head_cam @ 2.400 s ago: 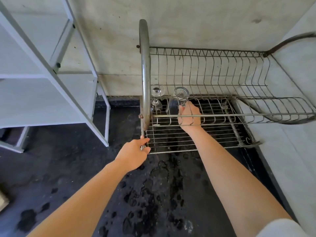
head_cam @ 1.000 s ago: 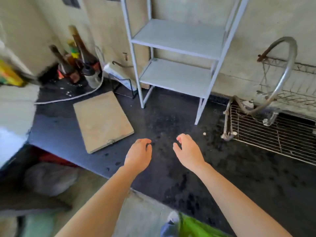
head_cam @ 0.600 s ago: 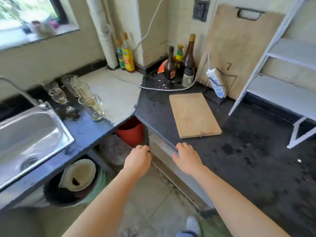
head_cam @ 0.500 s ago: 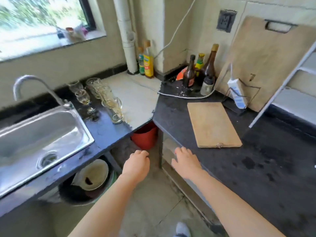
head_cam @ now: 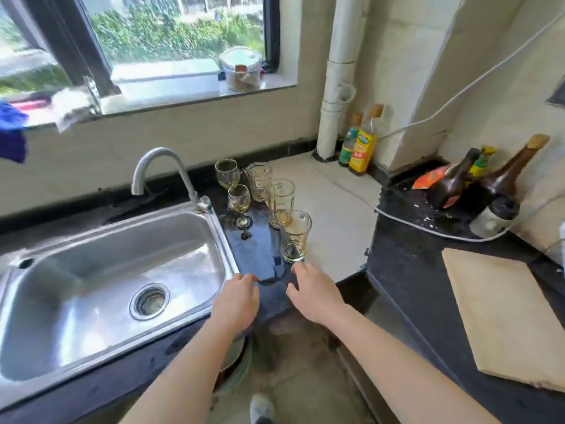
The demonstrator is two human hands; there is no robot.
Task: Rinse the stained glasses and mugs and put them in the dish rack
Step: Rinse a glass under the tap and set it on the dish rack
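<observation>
Head camera looks down at sink (head_cam: pixel 107 270) nearby.

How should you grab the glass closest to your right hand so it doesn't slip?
Wrap the right hand round the middle of the nearest glass, coming from the front right. It stands upright and flares toward the rim, so fingers probably sit snug below that; a tall mug crowds its back.

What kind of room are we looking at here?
Most likely a home kitchen: a steel sink with a curved tap, stained glasses beside it, and sauce bottles in the corner.
</observation>
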